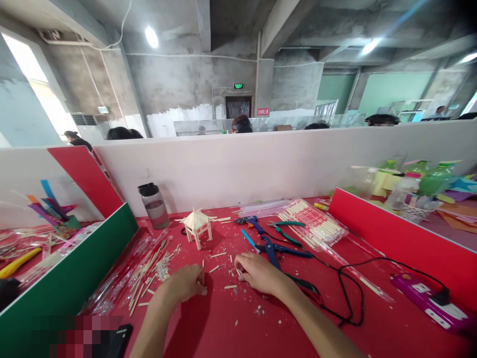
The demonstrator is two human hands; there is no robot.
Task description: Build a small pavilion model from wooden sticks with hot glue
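Note:
My left hand (186, 282) is low over the red table (212, 328), its fingers curled together; whatever it may hold is too small to make out. To its right, my right hand (255, 271) has its fingertips pinched on a small wooden stick piece (239, 272). Beyond both hands stands a small pavilion model (197, 224) of pale sticks with a pointed roof. Short cut stick pieces (230, 287) and crumbs lie between and around the hands. Blue-handled cutters (274, 252) rest just beyond my right hand, beside a blue glue gun (253, 223) and green-handled pliers (288, 229).
A water bottle (154, 206) stands at the back left. Loose sticks (143, 283) and plastic wrap lie left. Bundled sticks (316, 223), a black cable (348, 293) and a purple power strip (428, 301) are right. Green (85, 263) and red (395, 238) dividers flank the table.

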